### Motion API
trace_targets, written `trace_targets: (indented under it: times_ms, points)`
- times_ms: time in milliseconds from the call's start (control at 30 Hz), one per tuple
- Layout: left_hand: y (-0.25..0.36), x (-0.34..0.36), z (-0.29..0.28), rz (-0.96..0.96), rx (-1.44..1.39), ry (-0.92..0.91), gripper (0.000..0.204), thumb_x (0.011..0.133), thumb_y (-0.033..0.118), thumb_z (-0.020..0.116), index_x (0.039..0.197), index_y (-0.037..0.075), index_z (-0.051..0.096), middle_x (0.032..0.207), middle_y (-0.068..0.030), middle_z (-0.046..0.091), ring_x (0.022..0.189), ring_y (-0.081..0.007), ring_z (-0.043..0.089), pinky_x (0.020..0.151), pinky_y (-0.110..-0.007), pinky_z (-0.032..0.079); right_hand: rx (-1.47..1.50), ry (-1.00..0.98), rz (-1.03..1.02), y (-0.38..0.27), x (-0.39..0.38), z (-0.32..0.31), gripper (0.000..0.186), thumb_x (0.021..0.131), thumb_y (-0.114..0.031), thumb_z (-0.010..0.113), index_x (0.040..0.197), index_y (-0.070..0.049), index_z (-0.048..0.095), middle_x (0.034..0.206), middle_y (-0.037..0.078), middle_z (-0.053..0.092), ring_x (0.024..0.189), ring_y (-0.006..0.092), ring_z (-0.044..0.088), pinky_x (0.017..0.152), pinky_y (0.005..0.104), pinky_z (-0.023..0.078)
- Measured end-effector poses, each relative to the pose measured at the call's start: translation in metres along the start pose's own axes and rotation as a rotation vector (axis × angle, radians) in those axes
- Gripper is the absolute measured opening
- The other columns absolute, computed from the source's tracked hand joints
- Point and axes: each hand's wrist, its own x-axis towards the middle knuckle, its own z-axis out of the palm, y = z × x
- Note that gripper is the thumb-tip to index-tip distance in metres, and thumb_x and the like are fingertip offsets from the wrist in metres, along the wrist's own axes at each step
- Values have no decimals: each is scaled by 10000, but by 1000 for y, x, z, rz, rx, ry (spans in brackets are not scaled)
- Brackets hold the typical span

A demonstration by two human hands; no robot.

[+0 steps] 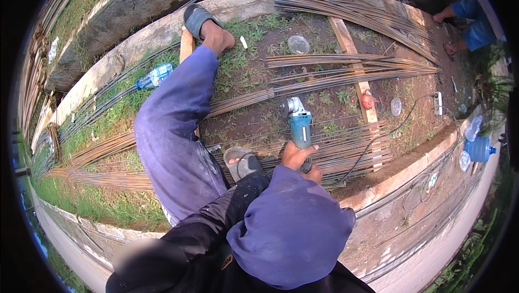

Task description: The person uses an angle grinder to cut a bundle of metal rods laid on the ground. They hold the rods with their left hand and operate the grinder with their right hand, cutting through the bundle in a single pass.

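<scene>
A teal angle grinder (300, 129) with a grey metal head is held over a row of thin steel rods (346, 149), in front of my raised right knee. My left hand (294, 156) is wrapped round its body, thumb across the top. My right hand (313, 174) is closed at the dark rear end, mostly hidden by my knee. The disc (284, 109) points away from me, near a bundle of rusty bars (243, 101). I cannot tell whether the disc touches any bar or is turning.
Wooden battens (346, 38) lie under the bundles of bars. A power strip (438, 103) with a black cable sits at right, near a large blue water jug (479, 149). A plastic bottle (155, 76) lies at left. Another person's legs (470, 25) show at far right.
</scene>
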Motion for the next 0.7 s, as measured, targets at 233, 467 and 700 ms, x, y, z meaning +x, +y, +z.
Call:
trace_targets:
  times_ms: [233,467,700]
  points:
    - [15,-18,-41,64,430,45,474,768,238,803,1106,-49,635,965,-165,706,882,-252,680,802,-340,534,312,32,39,38,0,-13,358,708,-270,831,813,28,660,700,76,673,625,152,641,601,329,501]
    - [92,44,-117,769,1160,507,596,753,157,768,1257,-19,505,1064,-221,616,1004,-413,597,895,-473,482,468,-81,201,25,-14,-24,337,739,-245,825,822,14,626,611,25,585,470,92,526,439,286,418]
    - [111,93,-147,376,1454,254,657,712,305,781,1252,22,537,1086,-285,642,1008,-436,624,881,-495,491,574,-145,205,31,-10,-17,304,750,-216,819,830,7,628,608,2,566,464,77,498,430,274,400]
